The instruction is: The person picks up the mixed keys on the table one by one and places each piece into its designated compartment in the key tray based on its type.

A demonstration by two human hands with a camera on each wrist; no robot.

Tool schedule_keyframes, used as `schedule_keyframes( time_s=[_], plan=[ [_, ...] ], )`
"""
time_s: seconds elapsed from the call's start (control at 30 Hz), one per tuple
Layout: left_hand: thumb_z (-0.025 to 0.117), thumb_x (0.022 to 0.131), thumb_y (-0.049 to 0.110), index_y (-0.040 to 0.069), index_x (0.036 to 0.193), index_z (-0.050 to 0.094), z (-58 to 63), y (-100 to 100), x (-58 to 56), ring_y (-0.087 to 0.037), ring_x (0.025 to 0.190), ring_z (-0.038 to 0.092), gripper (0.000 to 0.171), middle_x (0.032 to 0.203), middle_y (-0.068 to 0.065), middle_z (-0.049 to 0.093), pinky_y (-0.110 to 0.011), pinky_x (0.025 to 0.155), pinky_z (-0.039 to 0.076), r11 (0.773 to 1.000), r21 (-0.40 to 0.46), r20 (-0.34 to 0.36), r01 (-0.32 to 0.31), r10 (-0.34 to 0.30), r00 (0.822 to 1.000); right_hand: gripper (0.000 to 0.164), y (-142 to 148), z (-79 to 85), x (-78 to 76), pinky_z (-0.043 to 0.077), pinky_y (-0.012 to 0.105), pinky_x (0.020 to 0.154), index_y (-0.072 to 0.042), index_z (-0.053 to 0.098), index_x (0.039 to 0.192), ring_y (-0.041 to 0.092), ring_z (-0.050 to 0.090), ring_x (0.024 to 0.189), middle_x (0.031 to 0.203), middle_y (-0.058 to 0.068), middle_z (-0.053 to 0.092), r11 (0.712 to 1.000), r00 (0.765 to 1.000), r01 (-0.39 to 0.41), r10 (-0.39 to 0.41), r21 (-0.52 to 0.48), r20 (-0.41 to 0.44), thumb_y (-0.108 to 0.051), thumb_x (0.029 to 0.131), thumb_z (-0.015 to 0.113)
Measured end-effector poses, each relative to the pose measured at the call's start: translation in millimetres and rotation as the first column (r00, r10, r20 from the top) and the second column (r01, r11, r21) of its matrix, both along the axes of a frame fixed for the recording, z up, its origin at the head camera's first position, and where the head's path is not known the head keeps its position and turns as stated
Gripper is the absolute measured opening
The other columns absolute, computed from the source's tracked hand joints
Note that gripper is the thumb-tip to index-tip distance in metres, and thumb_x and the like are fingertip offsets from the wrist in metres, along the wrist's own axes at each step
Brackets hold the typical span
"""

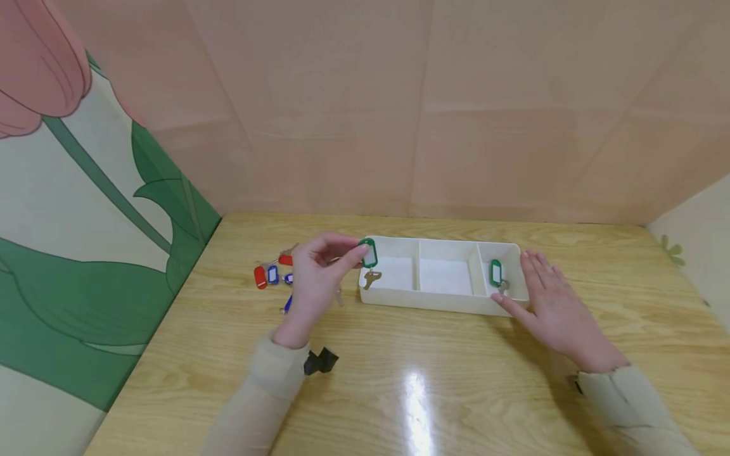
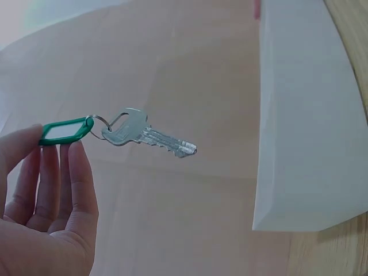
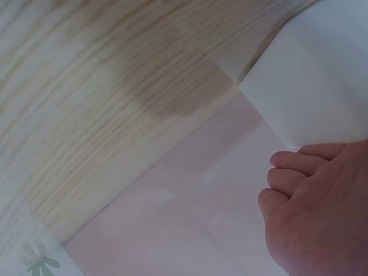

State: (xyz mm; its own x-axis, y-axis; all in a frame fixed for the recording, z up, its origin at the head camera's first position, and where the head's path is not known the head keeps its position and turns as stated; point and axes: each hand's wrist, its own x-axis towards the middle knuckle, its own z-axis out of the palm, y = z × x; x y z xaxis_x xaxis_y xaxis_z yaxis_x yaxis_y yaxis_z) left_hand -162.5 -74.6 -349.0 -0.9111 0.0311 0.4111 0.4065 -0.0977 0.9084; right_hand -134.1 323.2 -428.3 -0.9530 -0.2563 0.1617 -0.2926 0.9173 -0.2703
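Note:
My left hand (image 1: 315,276) pinches a green key tag (image 1: 370,253) between thumb and fingers. From its ring hangs a metal key (image 2: 127,127), over the left end of a white divided tray (image 1: 428,302). My right hand (image 1: 561,316) rests at the tray's right end, fingers extended along the outer wall and thumb at the front rim. In the right compartment lies another green key tag (image 1: 495,273) with a key. The right wrist view shows the fingers (image 3: 287,183) against the white wall; the thumb is hidden there.
Left of the tray, partly behind my left hand, several keys lie with tags, among them a red tag (image 1: 260,277) and a blue tag (image 1: 273,274). The wooden table (image 1: 456,380) meets a pinkish wall covering (image 1: 422,126) at its back edge.

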Motion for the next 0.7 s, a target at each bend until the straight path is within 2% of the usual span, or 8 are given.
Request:
schedule_keyframes(
  time_s=[0.23,0.47,0.7],
  plan=[
    [0.079,0.090,0.005,0.000,0.100,0.074,-2.2,9,1.7,-0.025,0.077,0.070,0.012,0.092,-0.007,0.073,-0.032,0.069,0.060,0.999,-0.040,0.023,0.030,-0.029,0.999,0.099,0,1.2,0.7,-0.004,0.050,0.122,0.007,0.004,0.159,0.037,-0.005,0.153,0.165,0.029,0.005,1.000,1.000,0.005,-0.005,-0.005,0.006,-0.052,0.101,0.059],
    [0.078,0.090,0.003,-0.001,0.099,0.074,-5.3,16,2.5,-0.024,0.077,0.071,0.011,0.092,-0.008,0.073,-0.034,0.069,0.061,0.997,-0.031,-0.008,0.064,-0.064,0.998,0.099,-1,1.2,0.8,-0.004,0.050,0.122,0.008,0.005,0.158,0.038,-0.004,0.153,0.164,0.029,0.005,1.000,1.000,0.006,-0.006,-0.006,0.005,-0.052,0.101,0.059],
    [0.079,0.090,0.004,-0.001,0.098,0.074,-9.5,22,3.0,-0.024,0.081,0.069,0.011,0.094,-0.007,0.073,-0.033,0.071,0.061,0.996,-0.025,0.008,0.089,-0.089,0.996,0.099,0,0.6,0.8,-0.004,0.050,0.122,0.007,0.004,0.159,0.037,-0.005,0.153,0.165,0.029,0.005,1.000,1.000,0.008,-0.008,-0.003,0.008,-0.052,0.101,0.058]
  ],
)
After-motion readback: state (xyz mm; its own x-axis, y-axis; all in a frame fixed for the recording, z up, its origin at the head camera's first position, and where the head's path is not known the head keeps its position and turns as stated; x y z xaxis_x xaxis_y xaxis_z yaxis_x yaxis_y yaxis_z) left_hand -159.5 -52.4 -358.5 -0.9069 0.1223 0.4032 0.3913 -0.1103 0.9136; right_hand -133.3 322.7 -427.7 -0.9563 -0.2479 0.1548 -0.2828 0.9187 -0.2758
